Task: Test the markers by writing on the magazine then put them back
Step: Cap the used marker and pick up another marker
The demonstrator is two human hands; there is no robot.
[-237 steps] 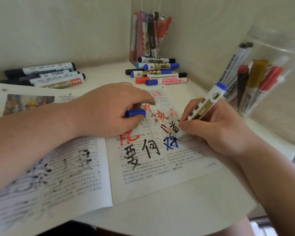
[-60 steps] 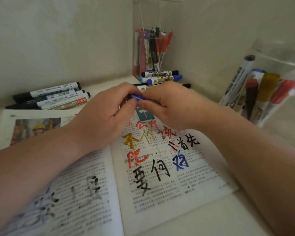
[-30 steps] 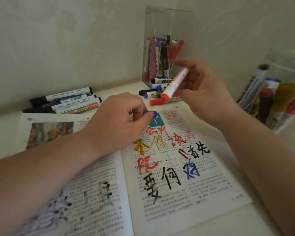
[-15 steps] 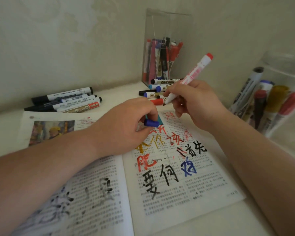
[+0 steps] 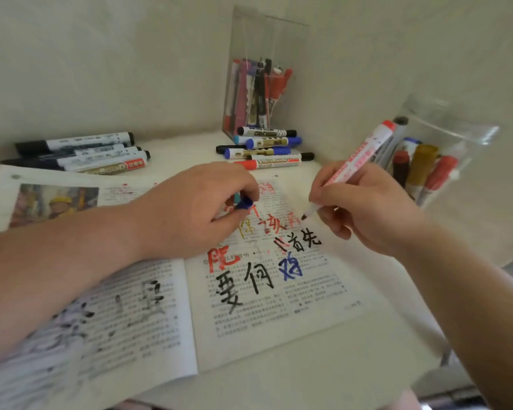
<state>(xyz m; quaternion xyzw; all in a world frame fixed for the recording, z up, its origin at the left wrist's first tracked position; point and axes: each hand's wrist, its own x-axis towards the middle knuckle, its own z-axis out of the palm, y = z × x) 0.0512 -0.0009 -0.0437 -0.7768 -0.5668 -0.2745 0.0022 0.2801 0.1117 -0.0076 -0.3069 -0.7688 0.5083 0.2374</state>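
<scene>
Gripping the red marker low on its barrel with the right hand, fingers curled tight round it. Nib out at 7 o'clock of the grip, right at the magazine beside the red scrawl; touching or just above, cannot tell. Tail up towards 1 o'clock. Half a second ago held higher, near the loose markers; now down over the right page. Pinching a blue cap with the left hand, knuckles up, resting on the page at 9 o'clock of the nib.
</scene>
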